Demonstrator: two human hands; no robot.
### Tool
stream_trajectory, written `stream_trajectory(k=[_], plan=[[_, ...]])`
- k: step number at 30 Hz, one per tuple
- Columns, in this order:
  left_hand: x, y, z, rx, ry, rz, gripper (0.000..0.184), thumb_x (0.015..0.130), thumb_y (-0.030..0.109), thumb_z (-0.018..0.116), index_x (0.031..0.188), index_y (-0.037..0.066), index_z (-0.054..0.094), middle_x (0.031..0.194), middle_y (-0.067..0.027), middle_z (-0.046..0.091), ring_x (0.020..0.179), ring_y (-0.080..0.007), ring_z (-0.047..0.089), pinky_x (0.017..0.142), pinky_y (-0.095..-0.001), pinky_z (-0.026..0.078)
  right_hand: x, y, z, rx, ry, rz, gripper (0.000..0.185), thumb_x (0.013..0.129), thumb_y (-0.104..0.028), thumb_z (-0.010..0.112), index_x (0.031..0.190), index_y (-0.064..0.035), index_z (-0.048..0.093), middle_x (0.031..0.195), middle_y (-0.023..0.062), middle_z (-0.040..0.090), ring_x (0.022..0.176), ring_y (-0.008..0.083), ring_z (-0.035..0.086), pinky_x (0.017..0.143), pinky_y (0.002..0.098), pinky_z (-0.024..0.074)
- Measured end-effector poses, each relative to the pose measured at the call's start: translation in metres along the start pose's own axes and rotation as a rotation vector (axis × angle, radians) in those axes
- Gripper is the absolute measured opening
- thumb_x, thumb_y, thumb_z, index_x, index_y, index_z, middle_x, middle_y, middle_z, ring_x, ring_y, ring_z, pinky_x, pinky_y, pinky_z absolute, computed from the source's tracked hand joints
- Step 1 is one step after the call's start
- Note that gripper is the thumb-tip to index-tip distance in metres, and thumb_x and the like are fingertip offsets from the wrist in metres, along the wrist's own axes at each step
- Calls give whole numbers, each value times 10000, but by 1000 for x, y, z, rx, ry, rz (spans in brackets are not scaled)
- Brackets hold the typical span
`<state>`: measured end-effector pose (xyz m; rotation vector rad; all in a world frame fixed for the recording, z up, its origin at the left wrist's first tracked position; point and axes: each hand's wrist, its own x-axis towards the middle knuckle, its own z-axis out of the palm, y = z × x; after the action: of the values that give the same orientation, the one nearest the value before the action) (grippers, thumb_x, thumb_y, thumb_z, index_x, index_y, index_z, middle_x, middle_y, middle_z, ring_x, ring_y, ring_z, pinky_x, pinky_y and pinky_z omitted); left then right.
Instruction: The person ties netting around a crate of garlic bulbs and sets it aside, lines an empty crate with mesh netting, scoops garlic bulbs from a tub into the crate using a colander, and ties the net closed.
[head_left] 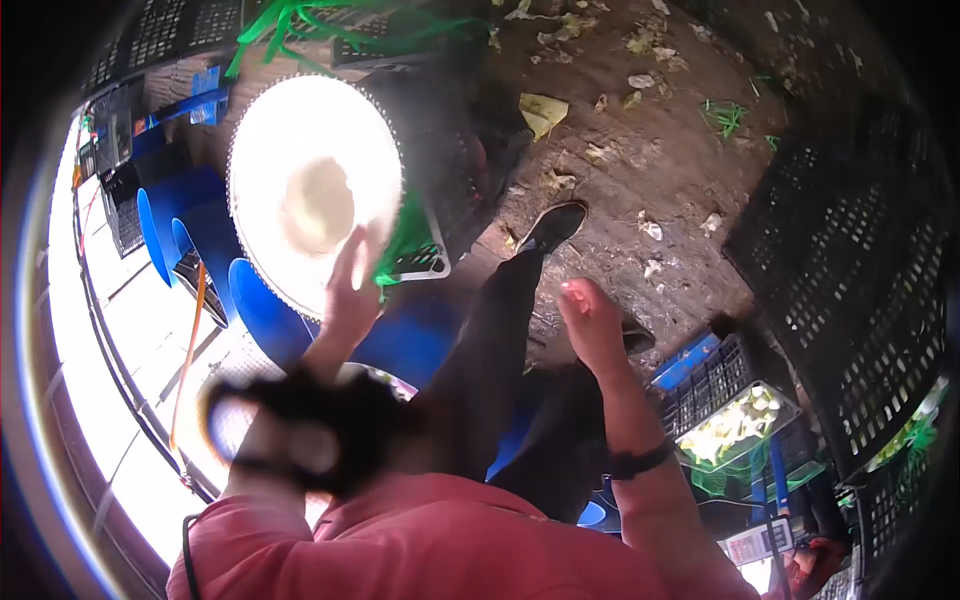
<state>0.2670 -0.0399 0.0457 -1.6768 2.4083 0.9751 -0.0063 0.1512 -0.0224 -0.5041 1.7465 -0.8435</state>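
A large oval white object (270, 150) with a beaded rim, like a hat or shallow basket, stands out at upper left; glare hides its detail. My left hand (350, 300) is at its lower right edge, fingers laid over the rim and the thumb side unclear. Above the floor, right of my dark trouser legs, my right hand (592, 318) has its fingers curled in, with nothing visible in them. A blurred black object (350, 430) covers part of my left forearm.
A crate of pale green produce (738, 425) stands at right, near large black perforated crates (840, 270). Green netting (300, 25) hangs at the top. Blue containers (265, 315) are at left. Leaf scraps litter the floor (660, 180). Another person's hand (812, 568) shows at lower right.
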Motion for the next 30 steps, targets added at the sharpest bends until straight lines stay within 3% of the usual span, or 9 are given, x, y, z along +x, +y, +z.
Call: stream_trajectory(k=[2, 4, 9, 14, 18, 22, 23, 27, 30], plan=[[-3, 15, -23, -445, 170, -115, 503, 806, -51, 525, 1296, -1, 419, 1293, -156, 472, 1200, -229, 451, 995, -319, 362, 4, -22, 8, -65, -45, -144, 172, 794, -90, 628, 952, -36, 587, 766, 120, 611, 666, 226, 609, 619, 305, 486], [-3, 9, -54, -210, 104, -148, 424, 831, -33, 542, 1249, -14, 476, 1234, -139, 521, 1152, -192, 482, 980, -301, 371, 9, -34, 23, -58, -57, -218, 185, 787, -81, 638, 960, -43, 588, 750, 112, 591, 653, 230, 599, 602, 315, 484], [-9, -12, -74, -462, 97, -413, 369, 862, 37, 558, 1219, -31, 498, 1127, -64, 577, 1004, -123, 530, 890, -243, 401, 20, -62, 59, -75, -228, -332, 196, 771, -70, 631, 956, -36, 577, 774, 116, 576, 649, 259, 581, 581, 340, 481], [-14, -9, -65, -765, 416, -457, 279, 895, 39, 524, 1170, -3, 535, 1049, -15, 593, 937, -73, 522, 828, -218, 404, 34, -84, 81, -19, -196, -438, 219, 767, -37, 621, 979, -33, 570, 793, 119, 571, 660, 264, 573, 588, 343, 477], [-13, -1, -61, -665, 626, -499, 227, 907, 57, 515, 1121, 5, 569, 992, -7, 605, 900, -68, 523, 814, -215, 402, 50, -94, 87, 23, -223, -369, 156, 783, -31, 604, 938, -20, 590, 813, 132, 597, 709, 263, 604, 623, 321, 483], [-19, 4, -49, -373, 388, -591, 262, 916, 88, 487, 1149, -18, 542, 1013, -30, 591, 920, -100, 516, 825, -235, 398, 74, -73, 84, -67, -23, -218, 116, 800, -40, 559, 904, -23, 608, 825, 142, 620, 718, 270, 616, 653, 330, 488], [-19, -2, -38, -335, 362, -495, 282, 916, 79, 476, 1176, -17, 529, 1020, -23, 581, 912, -86, 501, 811, -226, 394, 80, -63, 83, -72, -31, -159, 127, 803, -77, 546, 900, -25, 609, 834, 151, 625, 750, 284, 623, 678, 350, 489], [-4, -2, -6, -206, 77, -104, 646, 718, -116, 575, 1316, 32, 383, 1357, -128, 377, 1298, -249, 319, 1093, -369, 221, 105, -22, 90, -97, -50, 0, 191, 795, -169, 558, 903, -21, 611, 866, 173, 638, 817, 318, 626, 740, 390, 485], [1, 2, 6, -144, -37, -11, 671, 700, -81, 610, 1319, 39, 382, 1351, -132, 382, 1287, -257, 330, 1081, -378, 243, 123, 4, 103, -41, -82, 101, 181, 791, -158, 564, 897, -21, 617, 859, 181, 637, 822, 316, 627, 739, 386, 486]])
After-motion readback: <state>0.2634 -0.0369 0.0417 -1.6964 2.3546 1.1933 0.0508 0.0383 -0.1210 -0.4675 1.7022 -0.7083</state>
